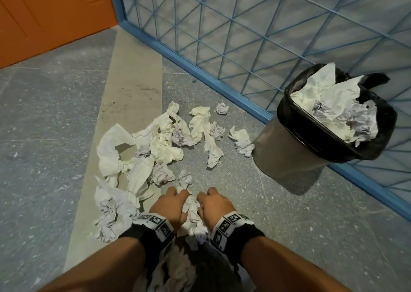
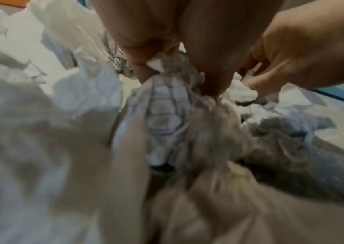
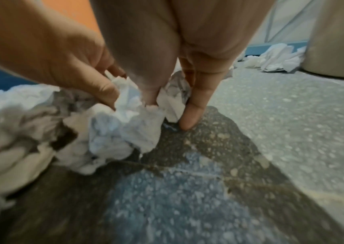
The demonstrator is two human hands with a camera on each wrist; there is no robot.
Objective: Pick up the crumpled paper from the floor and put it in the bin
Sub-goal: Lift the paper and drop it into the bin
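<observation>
Both hands are low over the floor, side by side. Between them lies a wad of crumpled paper (image 1: 190,210). My left hand (image 1: 175,199) pinches a lined crumpled sheet (image 2: 167,105) with curled fingers. My right hand (image 1: 208,199) curls its fingers into white crumpled paper (image 3: 139,120), one fingertip down on the floor. More crumpled paper (image 1: 160,145) is scattered ahead of the hands. The grey bin (image 1: 278,151) with a black liner stands to the right, upright and heaped with paper.
A blue wire-mesh fence (image 1: 244,29) runs diagonally behind the bin. An orange cabinet (image 1: 44,13) stands at the far left. The floor (image 1: 300,214) is speckled grey, with a lighter strip under the paper pile. More paper (image 1: 109,214) lies left of my left wrist.
</observation>
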